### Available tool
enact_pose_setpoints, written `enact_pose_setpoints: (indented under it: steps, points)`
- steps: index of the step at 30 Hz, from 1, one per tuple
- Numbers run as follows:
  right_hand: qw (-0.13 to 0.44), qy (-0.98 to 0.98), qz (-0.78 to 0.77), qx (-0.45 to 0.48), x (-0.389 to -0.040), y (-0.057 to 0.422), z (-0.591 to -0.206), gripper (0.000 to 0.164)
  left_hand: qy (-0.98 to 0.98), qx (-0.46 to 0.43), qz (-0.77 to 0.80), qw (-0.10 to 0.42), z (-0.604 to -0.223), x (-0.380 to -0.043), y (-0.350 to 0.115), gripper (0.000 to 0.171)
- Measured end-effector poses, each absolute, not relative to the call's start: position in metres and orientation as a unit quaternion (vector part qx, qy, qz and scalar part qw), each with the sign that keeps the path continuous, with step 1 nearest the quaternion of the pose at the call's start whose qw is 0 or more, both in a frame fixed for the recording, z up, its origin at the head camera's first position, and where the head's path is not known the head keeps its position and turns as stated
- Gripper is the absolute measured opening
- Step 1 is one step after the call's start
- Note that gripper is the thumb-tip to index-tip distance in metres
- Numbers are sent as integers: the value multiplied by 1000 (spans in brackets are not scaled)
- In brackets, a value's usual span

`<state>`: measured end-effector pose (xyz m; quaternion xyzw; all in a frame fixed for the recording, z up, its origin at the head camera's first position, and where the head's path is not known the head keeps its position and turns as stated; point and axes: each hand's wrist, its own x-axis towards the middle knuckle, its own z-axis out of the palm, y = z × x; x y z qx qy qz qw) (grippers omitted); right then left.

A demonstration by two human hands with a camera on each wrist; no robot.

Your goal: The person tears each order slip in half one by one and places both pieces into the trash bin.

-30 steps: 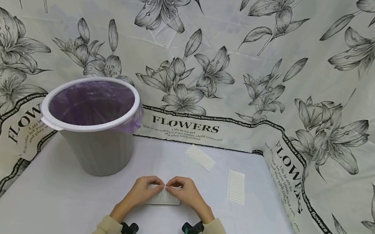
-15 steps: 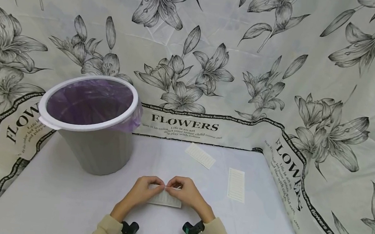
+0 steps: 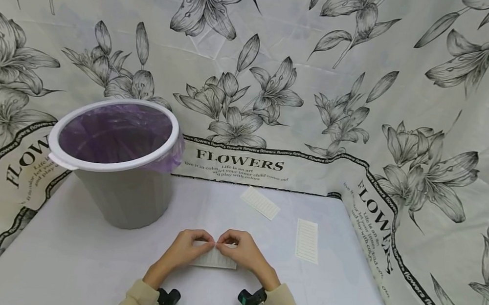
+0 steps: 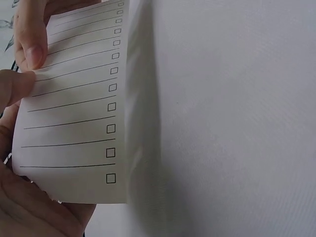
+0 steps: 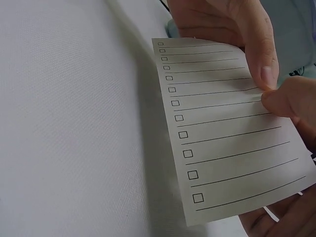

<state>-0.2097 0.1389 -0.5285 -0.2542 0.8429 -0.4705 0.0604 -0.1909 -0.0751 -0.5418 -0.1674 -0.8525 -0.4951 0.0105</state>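
Both hands meet over a white checklist sheet [image 3: 216, 260], printed with lines and small square boxes. My left hand [image 3: 186, 249] and my right hand [image 3: 241, 250] pinch its far edge side by side, thumb tips almost meeting at the middle. The sheet's near edge, along the boxes, lies low by the tabletop; whether it touches I cannot tell. In the left wrist view the paper [image 4: 74, 133] bows slightly, thumbs on its printed face and fingers behind it. The right wrist view shows the same sheet [image 5: 222, 138] with the fingers partly hidden beneath.
A grey bin [image 3: 133, 201] with a white rim and purple liner stands at the left back. Two more lined sheets lie on the white table [image 3: 336, 299]: a tilted sheet [image 3: 259, 203] at the back and an upright sheet [image 3: 307, 241] at the right. Floral cloth [image 3: 254, 50] surrounds the table.
The head view has shifted slightly. Both hands keep their pinch on the checklist sheet, with almost no movement; its near edge has shifted very little.
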Motion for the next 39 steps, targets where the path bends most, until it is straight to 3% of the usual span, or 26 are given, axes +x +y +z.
enact_pose_setpoints:
  steps: [9, 23, 39]
  points:
    - [65, 836, -480, -259, -210, 136, -531, 4, -843, -160, -514, -18, -540, -193, -80, 11]
    - [48, 851, -466, -239, -212, 143, -531, 8, -847, -105, -522, -3, -542, -193, -90, 9]
    - [52, 851, -467, -235, -215, 138, -529, 8, -856, -108, -506, -1, -540, -193, -92, 8]
